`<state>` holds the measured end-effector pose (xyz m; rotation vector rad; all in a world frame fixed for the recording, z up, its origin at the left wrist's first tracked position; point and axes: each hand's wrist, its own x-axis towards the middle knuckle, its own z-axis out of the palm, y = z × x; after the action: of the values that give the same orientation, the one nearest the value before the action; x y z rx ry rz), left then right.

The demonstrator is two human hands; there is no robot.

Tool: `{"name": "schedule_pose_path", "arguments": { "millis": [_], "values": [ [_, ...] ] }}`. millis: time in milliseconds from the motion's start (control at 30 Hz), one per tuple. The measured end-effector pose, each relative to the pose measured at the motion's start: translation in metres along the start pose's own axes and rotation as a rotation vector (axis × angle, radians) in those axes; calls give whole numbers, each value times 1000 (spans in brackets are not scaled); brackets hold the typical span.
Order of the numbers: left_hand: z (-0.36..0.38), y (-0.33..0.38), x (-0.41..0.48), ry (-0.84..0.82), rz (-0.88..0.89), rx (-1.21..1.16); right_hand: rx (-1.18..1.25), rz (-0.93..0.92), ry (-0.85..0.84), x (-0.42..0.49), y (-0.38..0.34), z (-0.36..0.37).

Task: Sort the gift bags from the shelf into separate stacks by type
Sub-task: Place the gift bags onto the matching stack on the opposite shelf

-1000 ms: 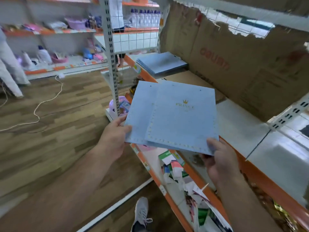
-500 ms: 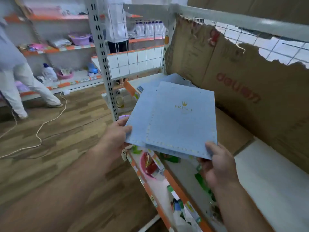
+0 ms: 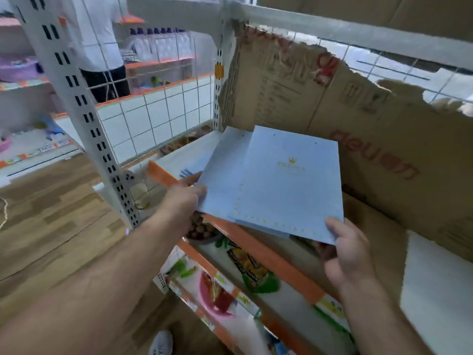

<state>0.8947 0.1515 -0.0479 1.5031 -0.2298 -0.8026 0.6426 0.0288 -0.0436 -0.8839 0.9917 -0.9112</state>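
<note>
Gift bags [image 3: 289,180], flat and pale blue, are held together above the orange-edged shelf [image 3: 268,257]. Their left edge is gripped by the left hand [image 3: 183,198], their near right corner is pinched by the right hand [image 3: 350,252]. Torn cardboard [image 3: 371,119] is seen behind.

Flat blue gift bags [image 3: 286,180], fanned, overlapping

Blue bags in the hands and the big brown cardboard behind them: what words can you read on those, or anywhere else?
"PRINCE": gold letters under a small crown, on the top blue gift bag.
"de...": big red letters on the cardboard sheet; the rest is unclear.
Small black print on the cardboard's left part: too blurred to read.
Shelf price labels at far left: too small to read.
</note>
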Motion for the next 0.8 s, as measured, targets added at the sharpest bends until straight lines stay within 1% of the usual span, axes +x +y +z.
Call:
{"name": "schedule_pose_path", "arguments": {
  "millis": [133,233,300,367,433,500,600,667,800],
  "values": [
    [-15,26,65,-90,-13,120,58,-8,139,7,17,44],
    [-22,39,110,-143,54,295,91,-32,207,8,24,73],
    [-21,50,124,-177,80,371,108,-49,246,7,28,88],
    [-19,53,136,-171,116,474,112,-54,278,5,32,99],
    [-21,50,148,-207,150,587,83,-55,298,3,33,107],
    [-23,47,158,-244,230,734,55,-53,318,5,34,112],
    [-22,45,167,-207,354,876,32,-37,334,12,37,117],
    [-22,43,172,-197,366,984,19,-30,327,16,39,118],
    [-27,38,177,-267,396,1146,27,-27,326,27,40,120]
  ]
}}
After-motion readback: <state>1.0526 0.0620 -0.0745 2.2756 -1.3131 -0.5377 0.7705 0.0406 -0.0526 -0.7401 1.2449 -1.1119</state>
